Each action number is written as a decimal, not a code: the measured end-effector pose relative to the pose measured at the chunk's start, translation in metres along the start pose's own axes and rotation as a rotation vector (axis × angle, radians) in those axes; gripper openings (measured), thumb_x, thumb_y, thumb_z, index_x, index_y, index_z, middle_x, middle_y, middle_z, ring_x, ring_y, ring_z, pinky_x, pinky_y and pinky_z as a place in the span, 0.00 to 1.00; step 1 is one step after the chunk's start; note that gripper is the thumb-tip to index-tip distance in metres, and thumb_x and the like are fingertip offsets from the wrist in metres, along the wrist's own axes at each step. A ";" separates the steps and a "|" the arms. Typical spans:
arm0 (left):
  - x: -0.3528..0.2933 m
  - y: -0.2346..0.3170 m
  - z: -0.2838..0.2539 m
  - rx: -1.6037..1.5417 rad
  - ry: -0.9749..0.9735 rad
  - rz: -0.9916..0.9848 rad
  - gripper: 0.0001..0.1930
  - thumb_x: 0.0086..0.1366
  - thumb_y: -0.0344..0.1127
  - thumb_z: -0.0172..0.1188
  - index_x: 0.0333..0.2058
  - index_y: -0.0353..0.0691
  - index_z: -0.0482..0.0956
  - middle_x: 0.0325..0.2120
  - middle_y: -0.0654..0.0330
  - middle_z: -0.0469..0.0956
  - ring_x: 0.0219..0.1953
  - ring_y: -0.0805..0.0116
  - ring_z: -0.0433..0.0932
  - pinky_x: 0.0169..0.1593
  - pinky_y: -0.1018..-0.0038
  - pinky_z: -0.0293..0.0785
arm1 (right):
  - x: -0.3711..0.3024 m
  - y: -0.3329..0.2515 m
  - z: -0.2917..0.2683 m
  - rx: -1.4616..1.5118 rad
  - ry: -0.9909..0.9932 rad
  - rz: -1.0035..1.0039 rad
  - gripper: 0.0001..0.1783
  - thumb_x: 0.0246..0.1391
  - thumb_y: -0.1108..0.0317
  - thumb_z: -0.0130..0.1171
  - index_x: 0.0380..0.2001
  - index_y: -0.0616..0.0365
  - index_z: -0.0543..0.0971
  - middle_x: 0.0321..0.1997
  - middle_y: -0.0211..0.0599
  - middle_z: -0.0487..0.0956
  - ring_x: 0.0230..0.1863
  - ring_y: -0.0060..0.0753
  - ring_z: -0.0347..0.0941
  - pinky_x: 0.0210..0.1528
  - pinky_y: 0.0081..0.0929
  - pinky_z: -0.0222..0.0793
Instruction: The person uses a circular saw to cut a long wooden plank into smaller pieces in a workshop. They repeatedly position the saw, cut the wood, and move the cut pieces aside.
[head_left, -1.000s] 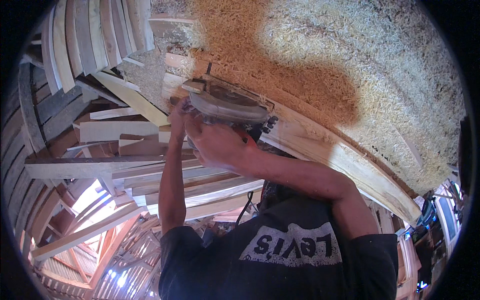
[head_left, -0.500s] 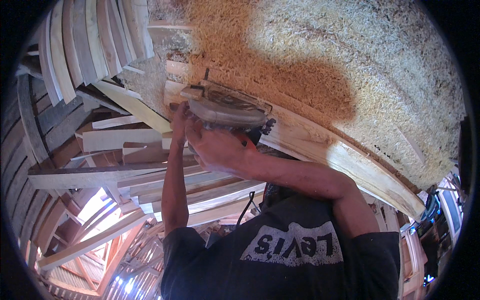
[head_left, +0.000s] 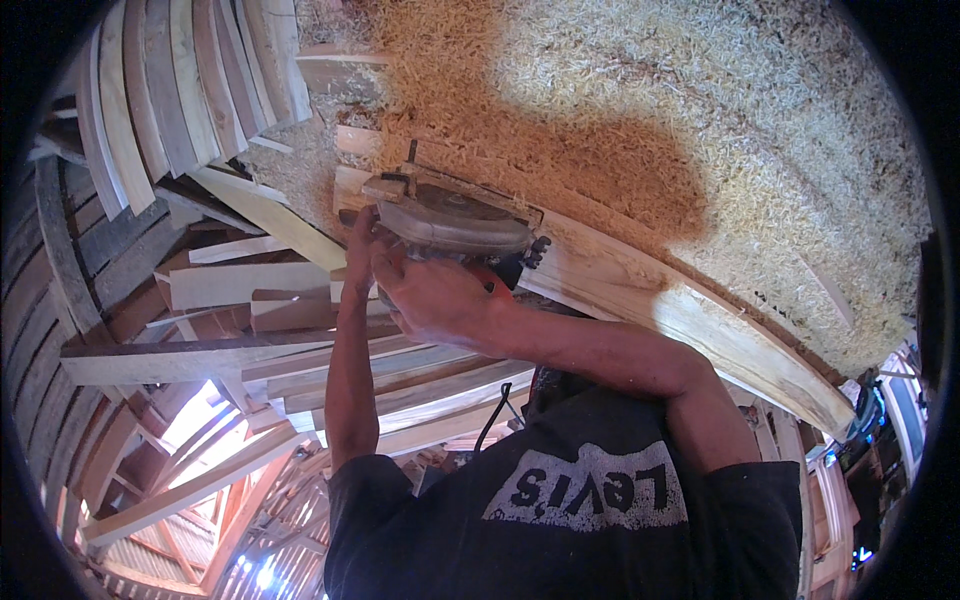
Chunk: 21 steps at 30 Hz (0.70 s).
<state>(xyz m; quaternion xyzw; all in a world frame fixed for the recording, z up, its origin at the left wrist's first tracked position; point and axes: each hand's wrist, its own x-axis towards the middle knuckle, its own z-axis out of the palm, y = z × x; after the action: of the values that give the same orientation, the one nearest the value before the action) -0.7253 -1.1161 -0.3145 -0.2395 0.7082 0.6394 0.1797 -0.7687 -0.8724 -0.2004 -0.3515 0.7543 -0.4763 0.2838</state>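
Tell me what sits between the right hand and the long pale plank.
In the head view, a circular saw lies between them: the right hand grips its handle, and the saw's base rests on the long pale plank.

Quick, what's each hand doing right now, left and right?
Left hand: closed on the front of the grey metal circular saw.
Right hand: closed around the saw's handle, above the pale wooden plank.

Woodworking shop: wood shavings [head_left: 700, 130], stacked planks [head_left: 180, 90]
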 end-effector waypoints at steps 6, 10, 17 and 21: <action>0.002 0.000 -0.006 -0.051 -0.028 0.014 0.30 0.56 0.26 0.63 0.59 0.33 0.69 0.57 0.52 0.73 0.57 0.59 0.77 0.60 0.65 0.75 | 0.004 -0.002 -0.004 -0.014 -0.054 0.016 0.42 0.52 0.66 0.66 0.64 0.78 0.61 0.45 0.64 0.81 0.36 0.64 0.84 0.38 0.52 0.82; 0.004 0.005 -0.002 0.088 0.021 0.036 0.29 0.57 0.27 0.64 0.58 0.31 0.71 0.55 0.51 0.76 0.56 0.62 0.77 0.60 0.67 0.74 | 0.006 0.000 -0.003 -0.017 -0.056 0.025 0.41 0.53 0.66 0.65 0.64 0.78 0.61 0.47 0.64 0.81 0.38 0.64 0.84 0.41 0.53 0.82; 0.007 0.001 -0.013 0.128 0.036 0.042 0.25 0.59 0.28 0.65 0.56 0.31 0.73 0.52 0.51 0.78 0.55 0.62 0.76 0.60 0.68 0.73 | 0.011 0.002 0.001 -0.006 -0.025 -0.010 0.38 0.53 0.67 0.64 0.61 0.78 0.63 0.44 0.69 0.80 0.33 0.64 0.84 0.35 0.53 0.82; 0.009 0.005 -0.012 0.187 0.059 0.014 0.25 0.59 0.28 0.64 0.55 0.32 0.73 0.52 0.51 0.78 0.53 0.62 0.77 0.59 0.67 0.74 | 0.014 0.006 0.004 -0.014 -0.050 -0.016 0.39 0.53 0.67 0.64 0.62 0.78 0.62 0.40 0.67 0.82 0.33 0.63 0.84 0.34 0.53 0.82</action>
<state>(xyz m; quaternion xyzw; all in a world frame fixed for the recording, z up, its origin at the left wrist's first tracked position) -0.7352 -1.1284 -0.3139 -0.2353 0.7714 0.5645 0.1757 -0.7760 -0.8840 -0.2089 -0.3712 0.7477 -0.4642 0.2963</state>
